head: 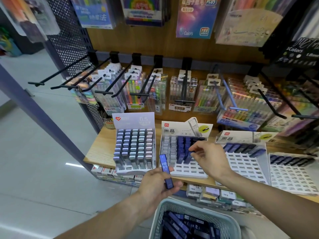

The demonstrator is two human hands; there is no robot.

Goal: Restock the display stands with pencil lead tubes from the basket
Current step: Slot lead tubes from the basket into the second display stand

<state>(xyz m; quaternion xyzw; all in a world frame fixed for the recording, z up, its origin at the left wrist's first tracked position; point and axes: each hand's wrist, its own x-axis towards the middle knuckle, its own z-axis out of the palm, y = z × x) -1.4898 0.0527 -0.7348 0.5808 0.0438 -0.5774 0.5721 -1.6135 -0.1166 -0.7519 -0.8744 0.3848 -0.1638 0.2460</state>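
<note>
Step in hand: seating a blue lead tube into the middle display stand (189, 173), the one with the HB 0.5 header card.
Right hand (209, 156): reaches over that stand, thumb and forefinger pinched at the top of a dark blue tube (189, 155) standing in the front filled row; the other fingers hang loosely curled.
Left hand (156, 184): holds a spare HB 0.5 tube (166, 171) between thumb and fingers, tilted, label facing up, just in front of the stand's lower edge.
Basket (170, 207): pale latticed plastic, directly below the hands, with many more blue tubes lying loose inside.
Left stand (133, 171): nearly full of grey and pastel tubes; I judge it needs little.
Right stands (245, 163): only the back rows are filled, many slots open.
Doing it well: press the pinched tube straight down until it sits level with its neighbours, then fill the next open slot in the same row, working back to front so standing tubes never block the reach.
Risk: a tilted tube could jam in a slot or knock the adjoining column askew.
</note>
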